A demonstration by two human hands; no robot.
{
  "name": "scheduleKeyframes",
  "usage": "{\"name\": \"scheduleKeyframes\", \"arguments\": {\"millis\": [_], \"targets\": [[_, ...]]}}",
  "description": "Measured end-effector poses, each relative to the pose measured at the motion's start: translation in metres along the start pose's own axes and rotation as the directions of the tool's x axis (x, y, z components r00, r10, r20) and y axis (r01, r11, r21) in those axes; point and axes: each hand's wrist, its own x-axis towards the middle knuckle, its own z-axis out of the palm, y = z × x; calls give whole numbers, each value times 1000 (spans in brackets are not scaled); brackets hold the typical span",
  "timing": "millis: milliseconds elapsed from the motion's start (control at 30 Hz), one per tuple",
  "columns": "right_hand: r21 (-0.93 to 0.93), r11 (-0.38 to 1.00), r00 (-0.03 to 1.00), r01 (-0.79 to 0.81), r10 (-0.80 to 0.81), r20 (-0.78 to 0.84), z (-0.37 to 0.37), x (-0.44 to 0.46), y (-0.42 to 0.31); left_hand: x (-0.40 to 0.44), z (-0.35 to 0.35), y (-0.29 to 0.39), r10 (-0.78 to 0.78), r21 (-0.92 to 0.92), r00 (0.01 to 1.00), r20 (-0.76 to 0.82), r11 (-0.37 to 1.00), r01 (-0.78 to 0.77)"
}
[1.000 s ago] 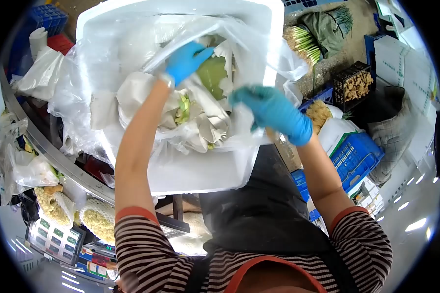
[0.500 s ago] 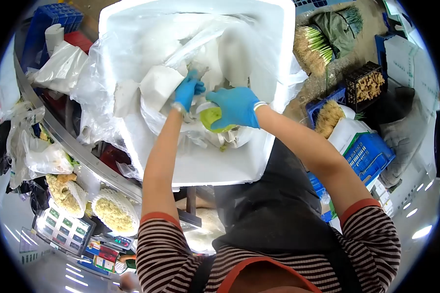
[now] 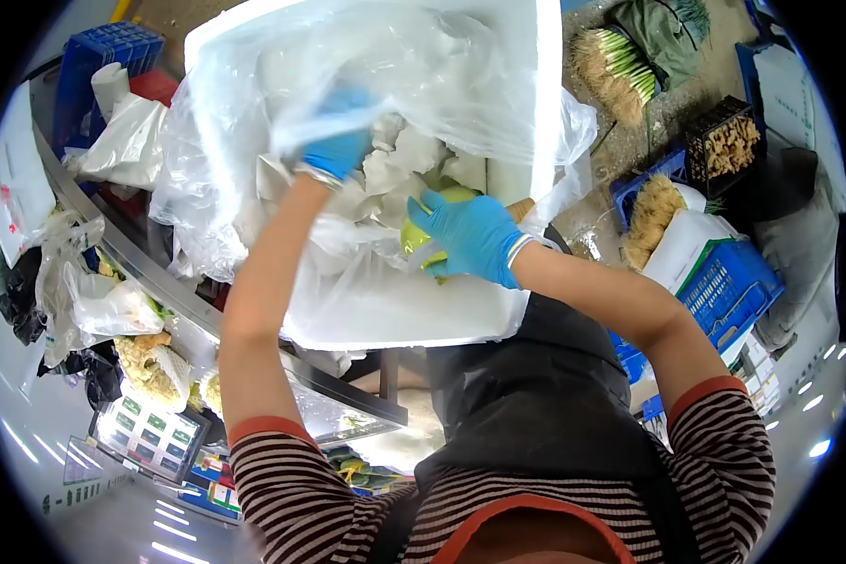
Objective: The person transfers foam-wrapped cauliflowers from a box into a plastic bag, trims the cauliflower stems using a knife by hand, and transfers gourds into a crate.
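Observation:
A white foam box (image 3: 414,324) lined with clear plastic film (image 3: 385,70) holds torn white paper (image 3: 409,155). Inside it, my right hand (image 3: 475,240), in a blue glove, grips a light-green rounded vegetable (image 3: 412,237) with its fingers over the top; its exact kind is unclear. More pale green shows just beyond that hand. My left hand (image 3: 338,136), also gloved in blue, is over the paper at the left of the box, against the plastic film. Motion smears its fingers, so its grip cannot be made out.
A metal-edged counter (image 3: 174,291) runs along the left, with plastic bags (image 3: 113,301) and netted cauliflower (image 3: 150,371). At right are bundled green stalks with roots (image 3: 616,70), a black crate of ginger-like roots (image 3: 724,146) and a blue crate (image 3: 728,291).
My left hand has moved up and left, away from my right hand. My right hand has shifted slightly right and down with the green vegetable. More white paper shows between them.

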Motion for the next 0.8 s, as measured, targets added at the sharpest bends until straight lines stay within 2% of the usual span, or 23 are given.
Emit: {"name": "scheduleKeyframes", "arguments": {"millis": [67, 133, 267, 433, 533, 633, 800], "targets": [[-31, 997, 997, 66, -65, 40, -5, -1, -3, 0, 21, 39, 54, -40, 996, 74, 998, -51], [-65, 995, 984, 71, -60, 166, -17, -3, -6, 6, 37, 33, 1, -30, 999, 44, 1000, 0], [-160, 974, 986, 163, -167, -13, 16, -19, -1, 29, 46, -21, -80, -13, 997, -11, 997, 80], [-272, 951, 977, 146, -181, -109, 26, -35, -20, 59, 42, -65, -128, -35, 992, -11, 991, 128], [-197, 965, 965, 175, -208, -160, 35, -36, -16, 72, 38, -75, -157, -63, 988, -5, 986, 156], [110, 968, 966, 225, -206, -156, 26, -37, -7, 57, 26, -72, -180, -110, 982, -52, 979, 173], [126, 972, 974, 199, -182, -135, 18, -65, -3, -22, -38, -17, -245, -298, 954, -172, 936, 186]]}}
